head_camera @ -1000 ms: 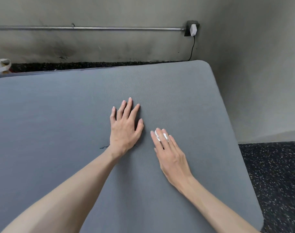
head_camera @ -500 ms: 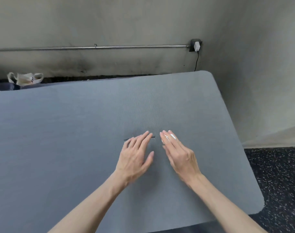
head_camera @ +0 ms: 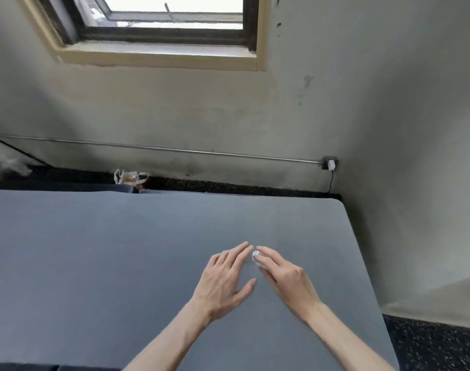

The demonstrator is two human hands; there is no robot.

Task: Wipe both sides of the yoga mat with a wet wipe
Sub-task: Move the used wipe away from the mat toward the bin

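Observation:
A grey yoga mat (head_camera: pixel 121 250) lies flat on the floor and fills most of the lower view. My left hand (head_camera: pixel 225 279) rests on it with straight, spread fingers, its fingertips almost meeting those of my right hand. My right hand (head_camera: pixel 284 277) presses a small white wet wipe (head_camera: pixel 256 254) onto the mat under its extended fingers; only a bit of the wipe shows beside the fingertips.
A wall with a metal pipe (head_camera: pixel 175 149) and a plugged-in charger (head_camera: pixel 331 165) runs behind the mat. A white plastic bag (head_camera: pixel 130 178) sits at the mat's far edge. Speckled black floor (head_camera: pixel 437 346) lies to the right, a window (head_camera: pixel 169 20) above.
Both hands have slid back toward me across the mat and drawn closer together, fingertips nearly touching. My view has tilted up, bringing the window into sight.

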